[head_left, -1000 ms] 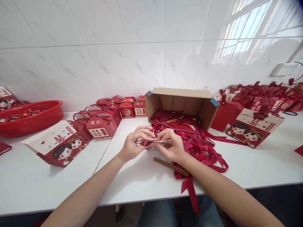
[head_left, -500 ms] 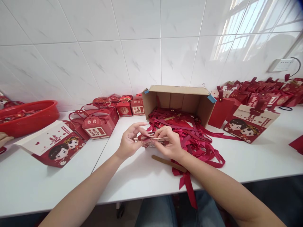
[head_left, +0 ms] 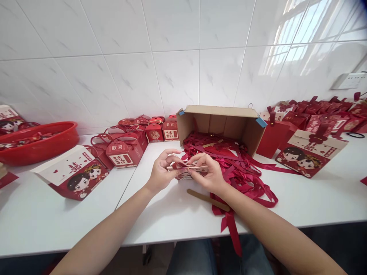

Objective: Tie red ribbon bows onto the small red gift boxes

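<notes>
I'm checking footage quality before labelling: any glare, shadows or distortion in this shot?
Head view: a window's bright reflection glares on the tiled wall, upper right; head view: a soft shadow lies on the white table below the left hand; head view: upright tile lines fan outward toward the top, suggesting wide-angle distortion.

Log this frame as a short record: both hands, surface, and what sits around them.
Left hand: at the top of a small box
Right hand: pinching that box's top edge
Surface: white table
Behind hands: open carton, red ribbons spilling out
Nearer the person: flat stick
Far left: red basin
</notes>
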`<state>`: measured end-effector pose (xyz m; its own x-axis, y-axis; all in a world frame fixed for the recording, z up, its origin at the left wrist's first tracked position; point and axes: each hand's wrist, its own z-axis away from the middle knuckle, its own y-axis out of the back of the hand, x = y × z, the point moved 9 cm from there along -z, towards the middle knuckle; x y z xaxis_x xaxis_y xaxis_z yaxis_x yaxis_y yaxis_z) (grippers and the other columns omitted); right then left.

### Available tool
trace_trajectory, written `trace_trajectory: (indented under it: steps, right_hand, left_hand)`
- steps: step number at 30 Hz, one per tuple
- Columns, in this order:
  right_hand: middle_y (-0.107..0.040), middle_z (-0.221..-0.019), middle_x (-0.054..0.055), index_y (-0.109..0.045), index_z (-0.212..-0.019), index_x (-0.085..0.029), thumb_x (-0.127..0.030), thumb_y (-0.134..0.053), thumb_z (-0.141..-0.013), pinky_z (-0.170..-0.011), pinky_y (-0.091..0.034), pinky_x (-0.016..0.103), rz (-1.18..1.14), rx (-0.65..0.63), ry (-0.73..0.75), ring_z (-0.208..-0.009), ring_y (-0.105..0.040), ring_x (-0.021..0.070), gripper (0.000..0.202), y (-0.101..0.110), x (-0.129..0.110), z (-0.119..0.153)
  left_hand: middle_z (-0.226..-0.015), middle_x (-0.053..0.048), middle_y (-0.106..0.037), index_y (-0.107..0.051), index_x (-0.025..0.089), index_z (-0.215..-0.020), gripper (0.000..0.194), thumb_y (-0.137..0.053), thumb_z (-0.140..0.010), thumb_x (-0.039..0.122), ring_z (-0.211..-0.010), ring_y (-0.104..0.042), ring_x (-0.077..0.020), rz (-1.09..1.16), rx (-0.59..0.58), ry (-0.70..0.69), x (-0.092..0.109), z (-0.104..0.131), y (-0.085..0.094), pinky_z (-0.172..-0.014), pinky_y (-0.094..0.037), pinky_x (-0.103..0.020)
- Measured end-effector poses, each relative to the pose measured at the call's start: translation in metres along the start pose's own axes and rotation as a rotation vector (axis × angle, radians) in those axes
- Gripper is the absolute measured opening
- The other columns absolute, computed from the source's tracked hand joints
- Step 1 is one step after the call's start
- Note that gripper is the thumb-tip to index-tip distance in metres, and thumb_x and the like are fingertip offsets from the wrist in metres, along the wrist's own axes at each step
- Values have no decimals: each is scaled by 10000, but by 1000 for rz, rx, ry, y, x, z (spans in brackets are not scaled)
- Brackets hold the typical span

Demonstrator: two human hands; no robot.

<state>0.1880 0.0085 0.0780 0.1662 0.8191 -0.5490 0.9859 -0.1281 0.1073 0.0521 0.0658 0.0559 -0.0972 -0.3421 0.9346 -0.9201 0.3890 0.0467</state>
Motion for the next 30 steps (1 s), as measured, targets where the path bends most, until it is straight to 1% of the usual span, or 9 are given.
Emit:
trace_trajectory:
  steps: [5, 10, 14, 17, 20, 22, 24, 26, 30]
  right_hand:
    - [-642, -817, 31, -435, -733, -231, -233, -672, -763, -688, -471, 342, 1, 27, -45, -754, -618, 179, 239, 1, 5, 2]
    - [-625, -755, 19, -433, -700, -228, -226, -682, -753, -644, -456, 324, -29, 39, -56, -684, -596, 165, 255, 2, 4, 1]
    - [-627, -736, 22, -434, -687, -228, -242, -687, -748, -619, -459, 320, -25, 45, -72, -675, -596, 169, 260, 2, 4, 2]
    - [-625, -729, 20, -444, -688, -227, -242, -694, -742, -597, -464, 308, -34, 50, -89, -667, -597, 166, 257, 2, 7, 2]
    - [-619, -747, 18, -458, -700, -222, -237, -707, -734, -594, -475, 294, -94, 81, -145, -679, -603, 160, 252, 5, 14, 2]
    - [-625, -779, 22, -473, -721, -218, -240, -717, -729, -605, -486, 289, -137, 117, -214, -696, -609, 157, 245, 9, 22, 2]
    - [-633, -800, 27, -484, -740, -215, -256, -730, -717, -607, -496, 289, -158, 158, -276, -706, -613, 159, 250, 14, 29, 2]
    - [-635, -800, 25, -489, -749, -215, -279, -743, -704, -604, -505, 290, -159, 193, -308, -703, -613, 159, 266, 18, 32, 1]
    - [-619, -817, 8, -488, -816, -220, -291, -751, -691, -629, -522, 284, -144, 220, -341, -710, -611, 147, 299, 21, 39, 0]
  left_hand:
    - [-738, 26, -656, -497, 198, -1008, 562, -847, -573, 258, -587, -630, -129, 4, 15, 4, 1, 1, 0, -519, -538, -225]
    - [-741, 22, -661, -502, 200, -994, 557, -850, -567, 279, -571, -620, -125, -9, 14, 9, 2, 1, 0, -512, -528, -222]
    - [-737, 21, -650, -493, 196, -978, 531, -838, -587, 296, -564, -615, -126, -14, 5, 28, 0, 1, 0, -501, -519, -224]
    - [-744, 29, -634, -467, 201, -1012, 530, -817, -625, 294, -567, -603, -115, -16, -11, 20, 1, 1, -2, -522, -518, -226]
    - [-823, 22, -618, -449, 220, -1082, 538, -790, -668, 271, -662, -621, -118, -12, -41, -54, 4, 0, -7, -606, -532, -235]
    - [-953, -12, -607, -440, 230, -1152, 594, -788, -671, 253, -805, -634, -143, -28, -65, -95, 2, 0, -9, -706, -540, -261]
    - [-1098, -60, -582, -437, 226, -1201, 643, -792, -665, 249, -958, -615, -182, -76, -69, -97, -8, -2, -9, -800, -530, -300]
    - [-1172, -97, -575, -456, 205, -1204, 644, -796, -661, 267, -1042, -594, -219, -125, -57, -48, -27, -4, -8, -848, -517, -340]
    - [-1125, -132, -646, -528, 150, -1123, 590, -805, -640, 343, -1014, -631, -260, -99, -62, 129, -70, -8, -6, -864, -512, -410]
